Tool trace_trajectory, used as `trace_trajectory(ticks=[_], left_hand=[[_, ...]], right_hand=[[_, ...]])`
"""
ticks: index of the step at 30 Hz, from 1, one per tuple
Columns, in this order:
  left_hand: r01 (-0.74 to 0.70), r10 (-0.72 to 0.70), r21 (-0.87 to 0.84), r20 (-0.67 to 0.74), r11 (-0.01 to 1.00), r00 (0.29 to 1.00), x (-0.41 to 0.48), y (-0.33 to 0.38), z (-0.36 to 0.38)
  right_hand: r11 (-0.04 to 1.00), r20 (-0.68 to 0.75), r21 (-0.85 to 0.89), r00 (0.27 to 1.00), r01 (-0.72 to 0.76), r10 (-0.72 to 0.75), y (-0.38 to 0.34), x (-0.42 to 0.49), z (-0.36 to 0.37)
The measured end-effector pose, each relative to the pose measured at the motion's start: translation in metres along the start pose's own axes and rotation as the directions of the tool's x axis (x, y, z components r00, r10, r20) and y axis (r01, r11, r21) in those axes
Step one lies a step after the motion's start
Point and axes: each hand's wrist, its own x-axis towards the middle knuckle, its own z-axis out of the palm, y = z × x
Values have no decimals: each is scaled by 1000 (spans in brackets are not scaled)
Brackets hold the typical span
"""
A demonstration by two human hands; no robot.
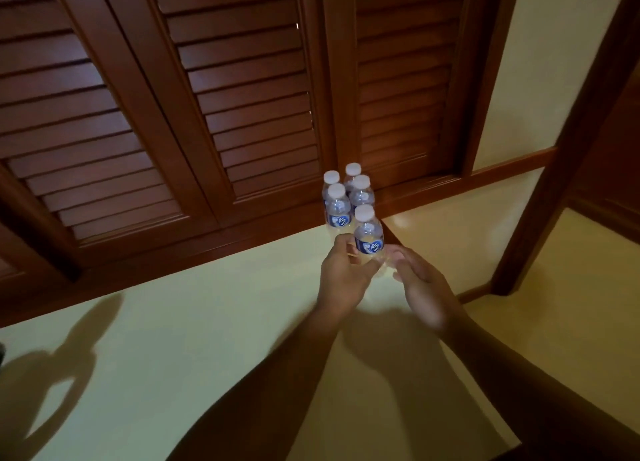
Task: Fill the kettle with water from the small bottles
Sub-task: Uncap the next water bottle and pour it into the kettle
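So, left hand [341, 277] grips a clear, white-capped, blue-labelled bottle [369, 237]; blurred right hand [420, 287] seems spread.

Nearest bottle [369, 235]: base hidden behind fingers of left grip [341, 277], which curl round it; label's small print too tiny to read. Right grip [420, 284] motion-blurred, esp. fingertips; can't tell if it touches the bottle. Rear bottles [353, 171] mostly covered by front ones, only caps & shoulders show. Both forearms cut off at bottom edge. Dark obj [1, 355] at left edge, just a sliver in frame, unidentifiable. Surface [207, 322] runs out of frame left & bottom.
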Motion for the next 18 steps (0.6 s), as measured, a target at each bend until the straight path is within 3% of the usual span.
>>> trace_trajectory(ticks=[7, 18], left_hand=[[10, -10, 8, -63, 1000, 998, 23, 0, 20], [78, -81, -27, -110, 997, 991, 30, 5, 23]], right_hand=[[985, -14, 173, 1000, 13, -11, 7, 21, -5], [987, -15, 161, 1000, 7, -4, 17, 46, 0]])
